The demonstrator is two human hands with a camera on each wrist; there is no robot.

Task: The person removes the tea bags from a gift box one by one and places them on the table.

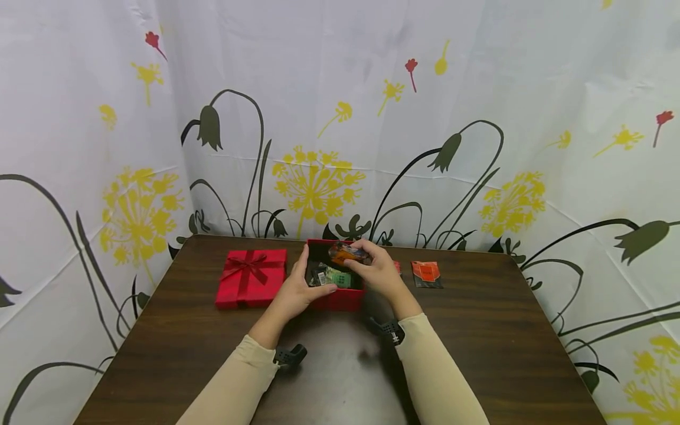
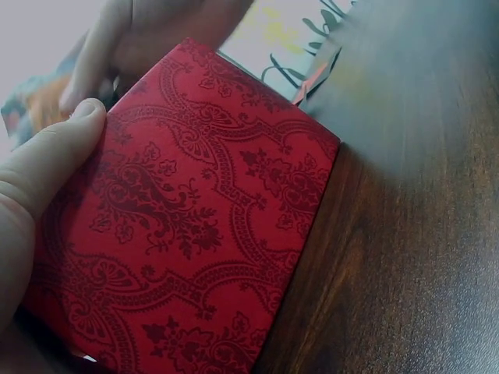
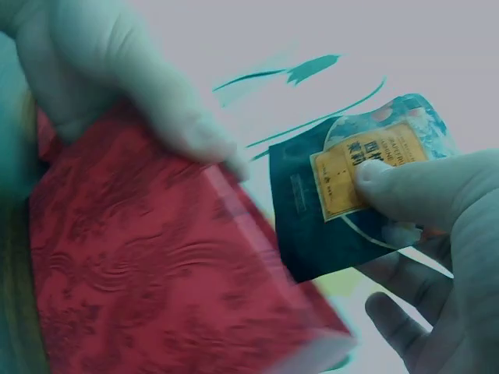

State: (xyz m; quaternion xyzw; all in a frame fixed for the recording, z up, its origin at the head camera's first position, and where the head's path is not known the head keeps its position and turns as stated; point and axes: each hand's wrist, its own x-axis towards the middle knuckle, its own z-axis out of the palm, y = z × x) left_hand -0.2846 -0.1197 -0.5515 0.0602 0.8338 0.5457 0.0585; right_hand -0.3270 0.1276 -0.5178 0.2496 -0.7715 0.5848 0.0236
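Note:
A red patterned gift box [image 1: 336, 300] stands uncovered on the table, its floral side filling much of the left wrist view. My left hand [image 1: 295, 290] holds the box at its left front corner, thumb over the front rim. Between thumb and fingers my right hand [image 1: 381, 273] pinches a dark tea sachet [image 3: 302, 209] with an orange label, held above the box opening. Inside the box lies a sachet with a green label [image 1: 341, 278]; anything beneath it is hidden.
Left of the box lies its red lid [image 1: 276, 268] with a ribbon bow. An orange-and-black sachet [image 1: 427, 275] lies to the right on the dark wooden table [image 1: 478, 330]. Another red item is partly hidden behind my right hand. A flower-printed curtain [image 1: 340, 71] hangs behind.

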